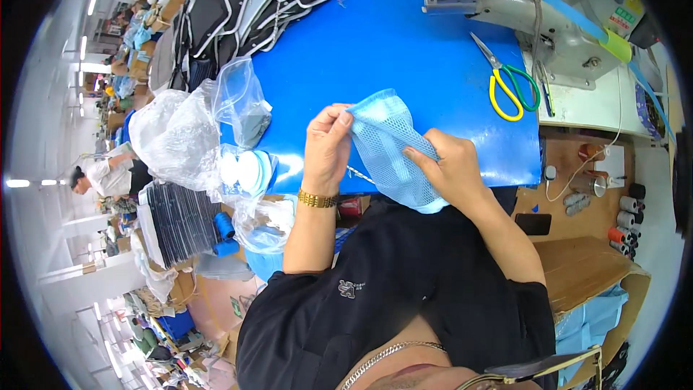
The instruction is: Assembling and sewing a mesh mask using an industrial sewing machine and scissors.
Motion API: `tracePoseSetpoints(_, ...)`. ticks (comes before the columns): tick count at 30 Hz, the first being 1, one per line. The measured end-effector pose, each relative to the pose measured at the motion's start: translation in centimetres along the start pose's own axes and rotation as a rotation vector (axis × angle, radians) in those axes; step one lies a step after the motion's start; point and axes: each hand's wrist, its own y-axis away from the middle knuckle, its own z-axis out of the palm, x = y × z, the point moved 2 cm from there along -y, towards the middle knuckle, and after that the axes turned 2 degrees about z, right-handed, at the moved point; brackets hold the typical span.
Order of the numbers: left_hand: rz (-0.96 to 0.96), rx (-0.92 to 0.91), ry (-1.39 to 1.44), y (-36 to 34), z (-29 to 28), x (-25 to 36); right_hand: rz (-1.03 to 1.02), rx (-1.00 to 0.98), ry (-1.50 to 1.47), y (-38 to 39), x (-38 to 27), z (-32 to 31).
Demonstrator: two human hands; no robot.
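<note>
A piece of light blue mesh fabric (390, 148) hangs between my two hands at the near edge of the blue table (368, 43). My left hand (330, 141) pinches its upper left corner between thumb and fingers. On the other side, my right hand (451, 166) grips the right edge, its thumb lying on top of the mesh; its other fingers are partly hidden behind the cloth. Scissors (509, 87) with one yellow and one green handle lie on the table, beyond my right hand.
A sewing machine (505, 11) stands at the far right. Black pieces with pale edging (224, 14) are heaped at the far left. Clear plastic bags (177, 137) and white round discs (249, 172) sit left of my left hand. A cardboard box (588, 267) is at the near right.
</note>
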Motion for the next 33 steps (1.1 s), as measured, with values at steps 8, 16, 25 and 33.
tracePoseSetpoints(8, -0.013, -0.092, -0.394, -0.5, -0.3, 0.9, -0.008, 0.005, -0.064, -0.2, 2.1, 0.3)
tracePoseSetpoints(16, 0.418, 0.064, -1.073, -9.5, -3.3, 10.9, 0.226, 0.004, -0.159, 0.3, 8.9, 0.4)
tracePoseSetpoints(25, 1.047, 0.702, -1.624, -31.9, -8.1, 26.8, 0.151, 0.039, -0.080, 0.7, 9.0, 0.7)
tracePoseSetpoints(33, 0.666, 0.181, -1.433, -23.2, -9.7, 0.7, 0.191, 0.064, -0.065, 0.8, 8.6, 0.7)
